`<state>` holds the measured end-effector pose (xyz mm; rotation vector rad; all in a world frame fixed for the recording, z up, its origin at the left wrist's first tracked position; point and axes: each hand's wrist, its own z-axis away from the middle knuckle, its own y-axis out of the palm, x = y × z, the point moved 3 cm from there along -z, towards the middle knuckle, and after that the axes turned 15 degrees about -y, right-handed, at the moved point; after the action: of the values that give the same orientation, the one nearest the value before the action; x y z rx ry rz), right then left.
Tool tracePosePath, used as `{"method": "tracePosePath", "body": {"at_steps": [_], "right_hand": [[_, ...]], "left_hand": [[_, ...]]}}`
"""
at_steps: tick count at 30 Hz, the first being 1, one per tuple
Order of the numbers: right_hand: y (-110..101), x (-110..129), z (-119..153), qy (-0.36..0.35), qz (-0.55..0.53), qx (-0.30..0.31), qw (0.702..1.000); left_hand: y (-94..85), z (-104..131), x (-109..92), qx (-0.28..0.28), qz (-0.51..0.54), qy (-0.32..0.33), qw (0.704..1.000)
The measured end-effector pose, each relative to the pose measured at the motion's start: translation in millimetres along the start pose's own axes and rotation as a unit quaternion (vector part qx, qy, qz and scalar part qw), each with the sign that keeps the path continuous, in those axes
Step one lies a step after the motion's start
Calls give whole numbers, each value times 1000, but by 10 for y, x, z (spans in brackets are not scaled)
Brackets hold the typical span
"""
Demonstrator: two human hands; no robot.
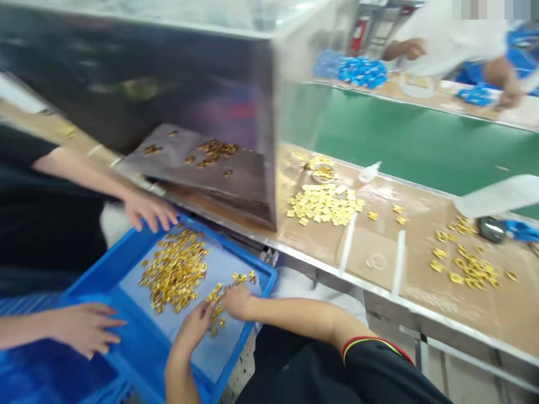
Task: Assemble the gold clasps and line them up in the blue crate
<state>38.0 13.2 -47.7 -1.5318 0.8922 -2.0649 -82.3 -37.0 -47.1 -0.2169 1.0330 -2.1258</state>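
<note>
Beside the brown-covered bench [421, 280], gold pieces [174, 275] are contained in a lined blue tray [99, 270]. The left hand [194, 325] and right hand [238, 301] are positioned at the smaller cluster, fingers partly curled; whether any piece is gripped cannot be determined.

Blue pieces [362, 73] lie across a green strip [404, 126] from a white bottle [369, 173].

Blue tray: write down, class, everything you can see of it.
The blue tray looks like plastic, rectangular and shallow, with raised walls. A pale sheet lines part of its floor, under small gold pieces. It sits slantwise beside the worktop. The left hand and right hand work inside; whether they touch the tray itself is unclear.
</note>
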Motion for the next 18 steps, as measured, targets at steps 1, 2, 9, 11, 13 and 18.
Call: {"method": "tracePosePath", "body": {"at_steps": [1,2,9,11,13,18], "right_hand": [[-53,49,142,16,-6,6,1000],[-113,100,337,22,-17,8,1000],[-487,220,2979,25,-221,-385,896],[-506,21,3813,225,-82,-570,786],[-484,-180,4403,393,53,-623,675],[-436,-573,4972,619,164,-518,567]], "left_hand": [[-78,94,-132,41,30,62,997],[-161,204,-289,77,61,132,986],[-364,1033,-2189,106,19,440,892],[-125,1277,-2976,80,-5,527,846],[227,1489,-3727,21,-44,578,815],[1103,1724,-4919,-109,-215,544,804]]}}
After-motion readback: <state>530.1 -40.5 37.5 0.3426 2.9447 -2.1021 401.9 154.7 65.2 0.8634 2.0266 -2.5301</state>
